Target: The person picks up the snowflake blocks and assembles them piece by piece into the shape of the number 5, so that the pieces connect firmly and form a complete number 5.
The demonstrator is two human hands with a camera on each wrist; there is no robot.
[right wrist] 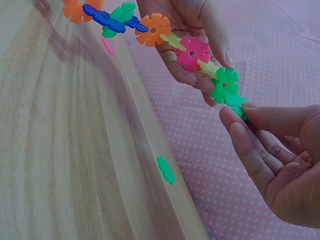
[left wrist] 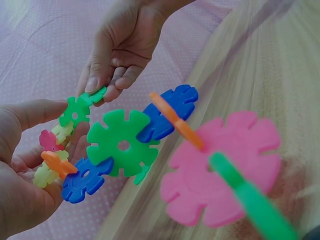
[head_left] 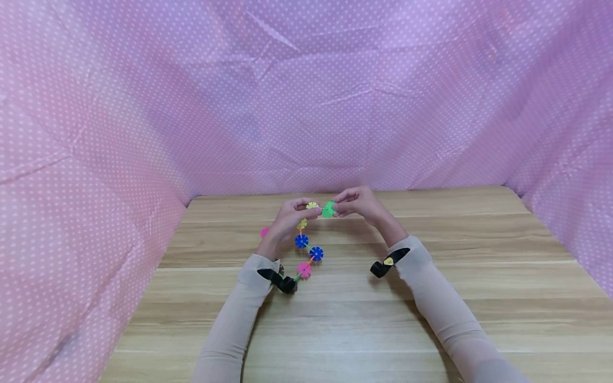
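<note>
Both hands are raised over the table with a chain of slotted plastic flower discs between them. My left hand holds the chain near its far end, thumb and fingers around a yellow disc and the green disc beside it. Between thumb and fingertips, my right hand pinches another green disc, which meets the held green disc edge to edge at an angle. From the left hand the chain hangs down through blue discs, orange ones and a pink disc; its lower end is hidden behind the left wrist.
A wooden table lies beneath, with pink dotted cloth around it. One loose green disc lies near the table edge in the right wrist view, and a pink disc farther along. Black camera straps circle the sleeves.
</note>
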